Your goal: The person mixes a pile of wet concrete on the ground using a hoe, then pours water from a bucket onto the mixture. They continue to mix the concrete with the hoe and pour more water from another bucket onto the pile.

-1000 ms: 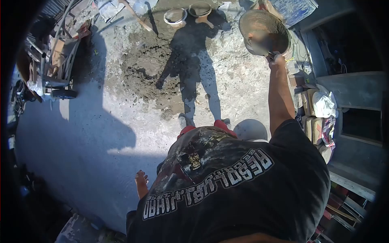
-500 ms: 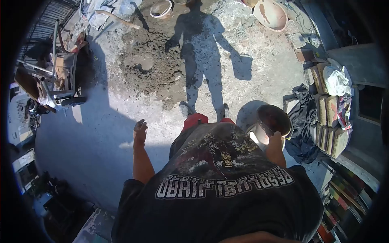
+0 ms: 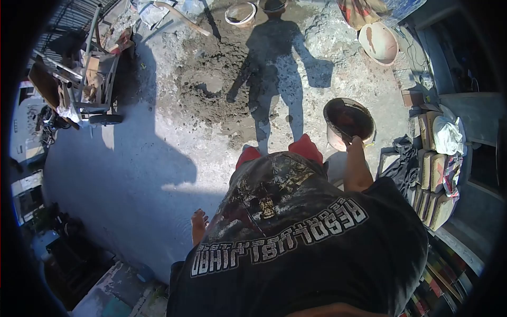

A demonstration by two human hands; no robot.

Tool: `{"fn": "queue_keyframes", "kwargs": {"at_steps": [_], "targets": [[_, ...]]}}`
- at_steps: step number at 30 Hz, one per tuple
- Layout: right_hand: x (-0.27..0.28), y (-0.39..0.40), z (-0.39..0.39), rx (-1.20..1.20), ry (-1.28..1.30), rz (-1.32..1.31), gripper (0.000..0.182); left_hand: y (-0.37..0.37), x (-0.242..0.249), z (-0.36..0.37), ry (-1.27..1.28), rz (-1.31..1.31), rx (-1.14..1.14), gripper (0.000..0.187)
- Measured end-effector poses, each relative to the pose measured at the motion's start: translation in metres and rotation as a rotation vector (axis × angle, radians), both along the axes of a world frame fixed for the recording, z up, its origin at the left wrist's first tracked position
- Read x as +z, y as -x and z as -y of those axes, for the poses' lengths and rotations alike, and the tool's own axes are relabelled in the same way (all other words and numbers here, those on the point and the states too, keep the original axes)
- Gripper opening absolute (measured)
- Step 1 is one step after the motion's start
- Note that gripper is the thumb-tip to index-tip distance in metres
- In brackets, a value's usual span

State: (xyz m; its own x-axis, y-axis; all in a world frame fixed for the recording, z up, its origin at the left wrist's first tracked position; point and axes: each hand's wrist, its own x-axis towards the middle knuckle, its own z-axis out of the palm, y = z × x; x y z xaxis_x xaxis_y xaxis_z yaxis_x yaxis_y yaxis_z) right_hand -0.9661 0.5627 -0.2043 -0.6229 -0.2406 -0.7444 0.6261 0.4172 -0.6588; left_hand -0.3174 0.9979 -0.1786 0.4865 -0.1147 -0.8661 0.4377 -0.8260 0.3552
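My right hand (image 3: pixel 356 142) grips the near rim of a bucket (image 3: pixel 334 136), pale outside and dark and stained within. The bucket hangs out in front of my right side, its mouth facing up toward me, and I see nothing clearly inside it. Down at my left side, my left hand (image 3: pixel 199 218) is empty, its fingers loosely bent and apart. A patch of wet grey mortar (image 3: pixel 211 100) with a shallow hollow lies on the ground ahead, left of my shadow.
Two tubs, one pale (image 3: pixel 241 14) and one darker (image 3: pixel 273 5), stand beyond the mortar. A larger basin (image 3: pixel 378 43) is at the far right. Stacked sacks (image 3: pixel 438 171) line the right wall beside a black cloth (image 3: pixel 404 161). A loaded cart (image 3: pixel 100 79) stands left.
My right hand has swung the bucket forward, away from my body. My left hand has dropped back toward my side. The ground has shifted in view as I step forward.
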Motion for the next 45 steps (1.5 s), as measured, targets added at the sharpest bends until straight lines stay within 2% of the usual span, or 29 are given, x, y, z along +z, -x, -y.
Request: {"fn": "queue_keyframes", "kwargs": {"at_steps": [1, 3, 5, 9, 12, 13, 15, 18, 21, 23, 24, 25, 27, 28, 30, 33, 34, 36, 38, 39, 40, 41, 42, 43, 45], "targets": [[-0.015, -0.006, 0.036, -0.006, -0.091, 0.016, 0.046, -0.019, -0.005, 0.002, 0.035, 0.051, 0.087, 0.040], [0.000, -0.049, 0.093, 0.102, 0.033, 0.030, 0.040, -0.043, 0.006, 0.024, 0.017, 0.077, 0.105, 0.041], [-0.007, -0.075, 0.156, 0.200, 0.039, 0.035, 0.035, -0.058, 0.025, 0.057, -0.008, 0.097, 0.129, 0.041], [0.002, -0.145, 0.285, 0.216, -0.040, 0.007, 0.042, -0.079, 0.041, 0.172, 0.026, 0.127, 0.129, 0.044], [-0.035, -0.182, 0.394, 0.294, 0.061, 0.136, 0.041, -0.087, 0.085, 0.344, 0.156, 0.131, -0.019, 0.051], [-0.063, -0.180, 0.432, 0.478, 0.069, 0.225, 0.042, -0.092, 0.100, 0.405, 0.206, 0.171, -0.074, 0.053], [-0.062, -0.219, 0.505, 0.562, -0.071, 0.226, 0.046, -0.103, 0.134, 0.523, 0.331, 0.273, -0.173, 0.055], [-0.134, -0.260, 0.614, 0.702, -0.174, 0.098, 0.046, -0.147, 0.157, 0.699, 0.409, 0.425, -0.379, 0.051], [-0.209, -0.276, 0.699, 0.662, -0.293, -0.004, 0.042, -0.203, 0.154, 0.870, 0.338, 0.709, -0.730, 0.045], [-0.263, -0.261, 0.736, 0.729, -0.193, 0.044, 0.039, -0.259, 0.138, 0.970, 0.269, 1.157, -1.119, 0.045], [-0.274, -0.260, 0.753, 0.741, -0.240, 0.037, 0.037, -0.300, 0.120, 1.016, 0.333, 1.438, -1.275, 0.047], [-0.270, -0.267, 0.763, 0.730, -0.241, 0.021, 0.035, -0.308, 0.120, 1.063, 0.332, 1.752, -1.409, 0.045], [-0.310, -0.244, 0.775, 0.758, -0.137, 0.099, 0.036, -0.350, 0.088, 1.120, 0.515, 1.900, -1.409, 0.058], [-0.323, -0.239, 0.777, 0.741, -0.110, 0.088, 0.036, -0.362, 0.078, 1.143, 0.275, 1.732, -1.399, 0.060], [-0.335, -0.230, 0.774, 0.704, -0.050, 0.069, 0.036, -0.375, 0.067, 1.172, -0.165, 1.378, -1.330, 0.068], [-0.321, -0.230, 0.761, 0.767, -0.323, -0.112, 0.047, -0.388, 0.056, 1.179, -0.125, 1.340, -1.621, 0.043], [-0.300, -0.248, 0.748, 0.699, -0.538, -0.335, 0.054, -0.390, 0.059, 1.182, -0.390, 1.160, -1.598, 0.039], [-0.294, -0.257, 0.724, 1.003, -0.932, -0.829, 0.065, -0.388, 0.069, 1.183, -0.867, 0.761, -1.478, 0.034], [-0.278, -0.293, 0.686, 1.117, -0.692, -0.851, 0.063, -0.358, 0.075, 1.144, -0.601, 0.231, -1.373, 0.044], [-0.278, -0.331, 0.662, 1.133, -0.399, -0.667, 0.058, -0.350, 0.069, 1.108, -0.350, 0.086, -1.198, 0.043], [-0.274, -0.372, 0.638, 1.117, -0.134, -0.428, 0.053, -0.323, 0.067, 1.077, -0.259, -0.064, -1.117, 0.043], [-0.258, -0.420, 0.622, 1.164, -0.144, 0.121, 0.053, -0.284, 0.073, 1.045, -0.201, -0.103, -0.973, 0.042], [-0.247, -0.471, 0.611, 1.223, -0.151, 0.502, 0.056, -0.246, 0.077, 1.019, -0.169, -0.117, -0.907, 0.044], [-0.218, -0.528, 0.606, 1.374, -0.164, 0.672, 0.066, -0.226, 0.061, 0.979, -0.113, -0.144, -0.851, 0.049], [-0.202, -0.618, 0.599, 1.384, -0.138, 0.867, 0.087, -0.160, 0.059, 0.928, -0.173, -0.176, -0.831, 0.053]]}}
